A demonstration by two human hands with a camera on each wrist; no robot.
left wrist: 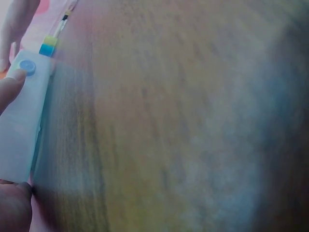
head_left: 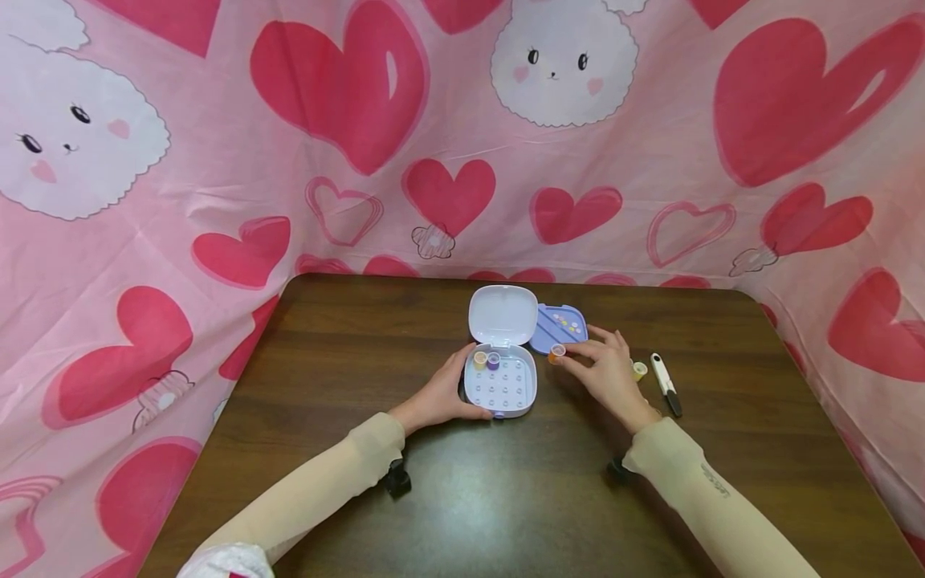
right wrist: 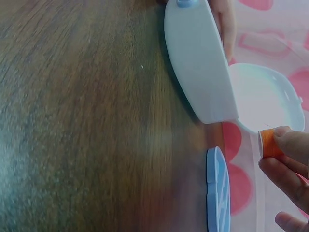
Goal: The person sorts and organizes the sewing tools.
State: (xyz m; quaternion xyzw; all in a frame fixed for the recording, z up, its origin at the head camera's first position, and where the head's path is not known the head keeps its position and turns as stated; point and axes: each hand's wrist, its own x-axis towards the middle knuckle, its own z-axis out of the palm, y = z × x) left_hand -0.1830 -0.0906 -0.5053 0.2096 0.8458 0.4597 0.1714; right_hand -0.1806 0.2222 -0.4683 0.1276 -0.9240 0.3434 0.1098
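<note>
A white sewing box (head_left: 515,411) stands on the table with its lid (head_left: 503,315) flipped back. Inside, a yellow thread spool (head_left: 480,361) and a purple thread spool (head_left: 494,361) sit on pegs in the back row. My left hand (head_left: 439,397) grips the box by its left side, the thumb along the front near the blue latch (left wrist: 27,67). Thumb and fingers of my right hand (head_left: 605,371) pinch an orange thread spool (right wrist: 270,143), held up to the right of the box. Behind it lies a blue-purple tray (head_left: 560,327) with small coloured pieces.
Right of my right hand is a pale yellow spool (head_left: 639,370); the left wrist view also shows a blue spool (left wrist: 46,50) there. A white and black thread snipper (head_left: 666,385) lies further right. Pink heart-print cloth (head_left: 462,144) hangs around the table.
</note>
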